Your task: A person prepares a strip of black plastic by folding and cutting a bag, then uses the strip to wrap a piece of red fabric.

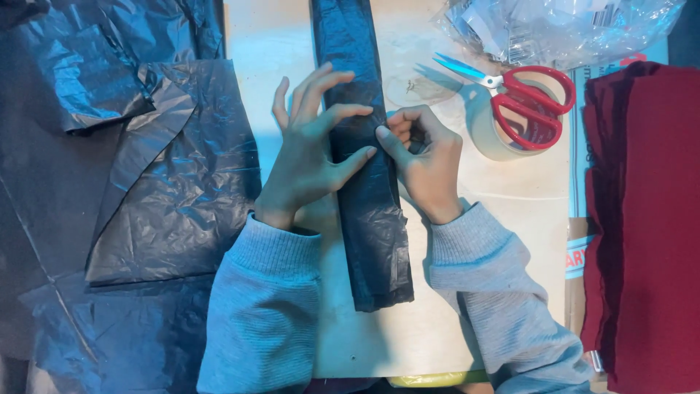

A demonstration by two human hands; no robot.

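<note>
Grey knitted sleeves (262,306) lie nearest, one to each side of the long folded strip of dark plastic sheet (368,211), which runs straight down the middle of the pale wooden counter (510,211). On the strip, the left hand (310,149) lies flat with fingers spread, pressing it down without gripping. At the strip's right edge, the right hand (423,157) is curled, pinching the fold between thumb and fingertips.

To do this fold well, I judge the flat hand should hold the layers steady while the pinching hand runs the crease along the edge, keeping both edges lined up.

Counted: one strip; two hands; several loose dark plastic sheets (168,197) left of the strip; right of it, one pair of red-handled scissors (521,98) resting on one roll of tape (485,135), one clear plastic bag (554,29), and one stack of dark red cloth (649,219).
</note>
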